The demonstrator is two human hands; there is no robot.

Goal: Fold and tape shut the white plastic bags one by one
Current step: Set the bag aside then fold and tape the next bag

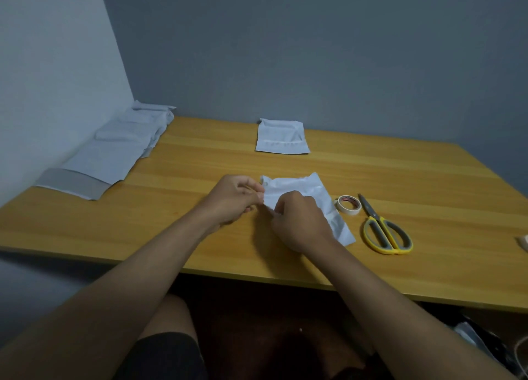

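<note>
A crumpled white plastic bag (pixel 300 191) is being worked at the middle of the yellow-brown wooden table (pixel 200 236), and it is held from both sides. The bag's left edge is pinched by the left hand (pixel 233 198), fingers curled and thumb pressed against the plastic at the near corner. The bag's near portion is gripped by the right hand (pixel 300 219), which lies on top of it with the fingers bent down into the folds; how much plastic is caught beneath them cannot be told, as the knuckles hide it. The rest of the bag is spread away from the two grips: its upper part rises beyond the hands toward the far wall, and its lower right corner is laid flat on the table, past the right wrist.

Just beside that corner, to the right, a small roll of white tape (pixel 348 204) is seen lying flat, and next to it a pair of scissors with yellow-and-grey handles (pixel 384 229), blades closed and pointed away. Farther back, a folded white plastic bag (pixel 281 136) is set flat, well apart from the hands. At the far left, against the wall, a stack of flat white bags (pixel 114 151) is laid out, the nearest with a grey band at its end.
</note>
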